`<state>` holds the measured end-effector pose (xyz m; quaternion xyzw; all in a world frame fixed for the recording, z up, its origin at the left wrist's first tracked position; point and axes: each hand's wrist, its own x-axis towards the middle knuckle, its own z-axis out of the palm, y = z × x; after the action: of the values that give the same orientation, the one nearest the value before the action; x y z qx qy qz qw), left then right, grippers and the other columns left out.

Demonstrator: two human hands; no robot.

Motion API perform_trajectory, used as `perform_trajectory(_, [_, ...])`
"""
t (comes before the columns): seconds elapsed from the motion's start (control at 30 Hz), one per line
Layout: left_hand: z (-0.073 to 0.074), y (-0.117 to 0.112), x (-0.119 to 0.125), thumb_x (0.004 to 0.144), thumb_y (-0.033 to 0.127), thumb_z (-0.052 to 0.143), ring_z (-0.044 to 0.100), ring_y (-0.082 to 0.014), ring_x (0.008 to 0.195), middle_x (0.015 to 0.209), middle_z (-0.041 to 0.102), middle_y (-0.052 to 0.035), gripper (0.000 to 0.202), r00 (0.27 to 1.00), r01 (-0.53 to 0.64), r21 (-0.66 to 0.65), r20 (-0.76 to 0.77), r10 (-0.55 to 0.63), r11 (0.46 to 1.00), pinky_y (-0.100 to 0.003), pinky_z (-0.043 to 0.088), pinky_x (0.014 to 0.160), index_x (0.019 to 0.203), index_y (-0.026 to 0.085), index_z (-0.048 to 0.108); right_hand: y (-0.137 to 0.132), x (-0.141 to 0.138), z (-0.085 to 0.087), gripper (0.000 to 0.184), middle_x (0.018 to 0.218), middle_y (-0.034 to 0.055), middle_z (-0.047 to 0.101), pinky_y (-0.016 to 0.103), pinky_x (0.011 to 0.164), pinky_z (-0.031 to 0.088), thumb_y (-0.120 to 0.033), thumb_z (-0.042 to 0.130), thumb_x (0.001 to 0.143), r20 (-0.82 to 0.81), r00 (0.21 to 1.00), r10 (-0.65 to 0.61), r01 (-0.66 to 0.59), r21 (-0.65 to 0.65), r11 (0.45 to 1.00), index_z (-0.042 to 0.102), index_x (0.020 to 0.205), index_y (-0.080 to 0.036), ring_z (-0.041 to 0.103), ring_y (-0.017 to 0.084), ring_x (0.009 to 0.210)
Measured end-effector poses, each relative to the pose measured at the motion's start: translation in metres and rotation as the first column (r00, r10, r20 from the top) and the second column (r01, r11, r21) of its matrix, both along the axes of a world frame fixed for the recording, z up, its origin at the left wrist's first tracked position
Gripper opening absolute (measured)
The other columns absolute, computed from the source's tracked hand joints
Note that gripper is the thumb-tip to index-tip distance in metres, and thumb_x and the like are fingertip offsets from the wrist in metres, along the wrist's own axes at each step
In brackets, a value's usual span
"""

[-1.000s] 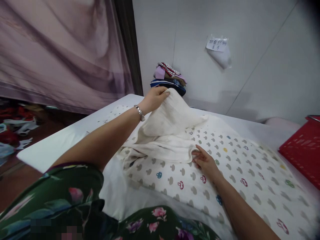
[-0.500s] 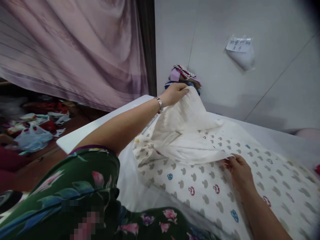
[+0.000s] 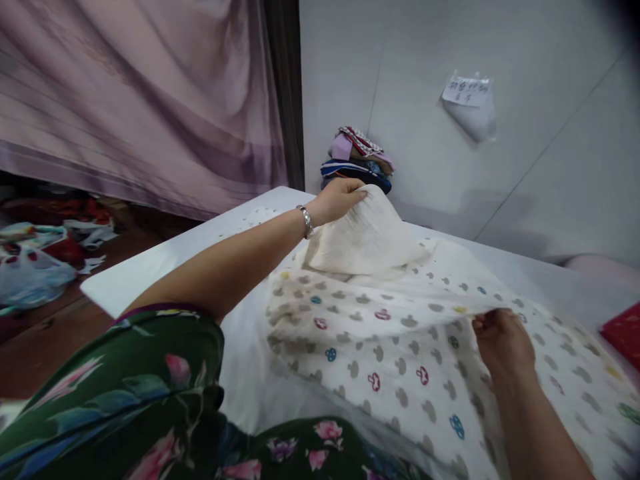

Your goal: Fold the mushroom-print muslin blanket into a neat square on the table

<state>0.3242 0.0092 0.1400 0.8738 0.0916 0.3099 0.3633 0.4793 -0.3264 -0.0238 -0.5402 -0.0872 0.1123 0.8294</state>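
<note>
A white cloth (image 3: 410,373) printed with grey, red and blue mushrooms is spread over the table in front of me. My left hand (image 3: 343,198) pinches a lifted corner of it at the far side, where the plain cream underside shows. Lower on the right, my right hand (image 3: 505,340) is closed on another edge. Between the two hands the fabric hangs in loose folds, part of it turned over with the printed face up. The tips of my right fingers are partly hidden by the hand itself.
The white table (image 3: 150,267) reaches to the grey wall (image 3: 425,40). Folded clothes (image 3: 357,163) are stacked at its far edge. A pink curtain (image 3: 200,87) hangs at left, plastic bags (image 3: 35,273) lie below it. Something red (image 3: 623,333) is at the right edge.
My right hand has moved right and slightly up with its edge, turning the printed side into view where the plain side showed. My left hand has dropped slightly, still pinching its corner.
</note>
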Motion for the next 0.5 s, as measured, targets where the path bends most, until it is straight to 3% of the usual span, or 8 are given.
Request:
perform_trajectory(0.1, [-0.001,0.000,-0.005,0.079,0.027,0.048,0.050,-0.0100,0.066,0.073,0.058,0.0002,0.019,1.000,-0.015,-0.050,-0.016,0.014,0.999,-0.022,0.039,0.063,0.081,0.013,0.062,-0.002,0.022,-0.028,0.022,0.067,-0.0022,0.058,0.022,0.041,0.040,-0.025,0.067,0.060,-0.166,0.986,0.013,-0.038,-0.144,0.989,0.056,0.079,-0.021,0.053,0.012,0.052])
perform_trajectory(0.17, [-0.004,0.000,-0.008,0.079,0.026,0.049,0.051,-0.0103,0.068,0.075,0.059,-0.0002,0.019,1.000,0.000,-0.068,-0.025,-0.002,0.998,-0.022,0.040,0.065,0.081,0.013,0.062,-0.003,0.026,-0.038,0.037,0.072,-0.0016,0.060,0.024,0.042,0.043,-0.025,0.069,0.058,-0.217,0.976,0.010,-0.057,-0.207,0.977,0.058,0.093,-0.023,0.053,0.013,0.052])
perform_trajectory(0.23, [-0.008,-0.001,-0.010,0.079,0.026,0.049,0.052,-0.0104,0.068,0.076,0.060,-0.0006,0.019,1.000,0.010,-0.077,-0.028,-0.013,0.997,-0.023,0.041,0.066,0.081,0.013,0.062,-0.003,0.023,-0.040,0.053,0.079,-0.0009,0.063,0.023,0.041,0.043,-0.025,0.072,0.055,-0.171,0.985,-0.039,-0.010,-0.277,0.961,0.057,0.106,-0.026,0.053,0.012,0.051])
perform_trajectory(0.33, [-0.011,-0.001,-0.011,0.079,0.026,0.049,0.052,-0.0104,0.067,0.074,0.059,-0.0007,0.018,1.000,-0.008,-0.078,-0.023,0.007,0.997,-0.023,0.041,0.065,0.079,0.013,0.062,-0.001,0.015,-0.038,0.059,0.094,0.0019,0.063,0.020,0.040,0.041,-0.031,0.074,0.056,0.017,0.999,-0.047,0.049,-0.417,0.908,0.058,0.113,-0.025,0.051,0.008,0.050])
perform_trajectory(0.43, [-0.012,-0.003,-0.011,0.078,0.029,0.051,0.052,-0.0112,0.068,0.074,0.060,-0.0005,0.020,1.000,-0.024,-0.084,-0.020,0.022,0.996,-0.023,0.042,0.065,0.079,0.014,0.063,0.001,0.006,-0.033,0.062,0.083,0.0010,0.064,0.020,0.037,0.038,-0.037,0.072,0.061,0.028,0.998,0.058,-0.037,-0.495,0.868,0.056,0.119,-0.024,0.048,0.008,0.046])
perform_trajectory(0.5, [-0.015,-0.005,-0.011,0.076,0.032,0.052,0.053,-0.0120,0.068,0.075,0.062,-0.0005,0.021,0.999,-0.007,-0.119,-0.032,0.004,0.993,-0.023,0.042,0.064,0.081,0.015,0.064,0.003,0.002,-0.030,0.069,0.075,-0.0006,0.063,0.020,0.039,0.039,-0.037,0.071,0.063,0.000,0.995,0.098,-0.086,-0.476,0.875,0.049,0.127,-0.025,0.050,0.010,0.047])
